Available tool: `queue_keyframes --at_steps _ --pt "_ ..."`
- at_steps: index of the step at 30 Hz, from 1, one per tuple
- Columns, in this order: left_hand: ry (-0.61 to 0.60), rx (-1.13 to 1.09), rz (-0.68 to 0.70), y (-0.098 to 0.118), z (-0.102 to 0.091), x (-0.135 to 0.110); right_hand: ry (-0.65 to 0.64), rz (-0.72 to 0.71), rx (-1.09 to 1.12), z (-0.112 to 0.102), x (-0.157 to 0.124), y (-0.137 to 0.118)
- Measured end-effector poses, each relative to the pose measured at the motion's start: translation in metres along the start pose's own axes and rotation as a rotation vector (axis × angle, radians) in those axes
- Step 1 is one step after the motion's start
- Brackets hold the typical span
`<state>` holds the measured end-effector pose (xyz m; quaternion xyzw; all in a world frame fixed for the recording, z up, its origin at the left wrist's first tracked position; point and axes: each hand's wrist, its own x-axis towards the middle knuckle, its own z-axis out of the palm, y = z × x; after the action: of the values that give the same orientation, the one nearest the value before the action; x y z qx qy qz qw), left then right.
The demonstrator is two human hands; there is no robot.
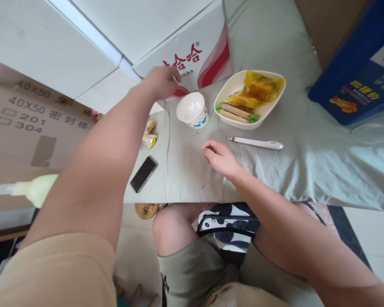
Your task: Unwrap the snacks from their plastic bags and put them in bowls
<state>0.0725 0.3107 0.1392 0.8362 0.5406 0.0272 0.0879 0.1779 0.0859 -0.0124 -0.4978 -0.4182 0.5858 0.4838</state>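
My left hand [164,84] is raised just behind and left of a white paper cup [192,110] with blue leaf print. Its fingers are bent and smeared, so what they hold, if anything, cannot be made out. Low over the cloth, in front of the cup, my right hand [220,158] has its fingers curled in, with nothing visible in them. To the right of the cup is a white bowl [218,91] containing yellow-wrapped snacks [260,87] and a pack of thin biscuit-like pieces [235,113]. A slim white tool with a narrow metal tip, resembling a utility knife [257,143], lies below the bowl.
A phone [144,174] and small yellow-wrapped snacks [149,134] lie at the left on the cloth-covered table [185,179]. Behind stands a white-and-red carton [208,55]. A blue container [355,76] stands right; a cardboard box [16,140] and pale green bottle [40,189] are left.
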Motion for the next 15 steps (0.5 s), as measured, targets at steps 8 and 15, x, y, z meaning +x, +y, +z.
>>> queue_keyframes --at_steps 8,15 --pt "-0.07 0.402 -0.388 -0.138 -0.028 -0.109 0.029 -0.052 -0.211 0.013 -0.01 0.009" --pt "-0.211 0.378 -0.003 -0.204 0.048 -0.155 0.034 -0.114 -0.417 0.025 -0.006 0.015"
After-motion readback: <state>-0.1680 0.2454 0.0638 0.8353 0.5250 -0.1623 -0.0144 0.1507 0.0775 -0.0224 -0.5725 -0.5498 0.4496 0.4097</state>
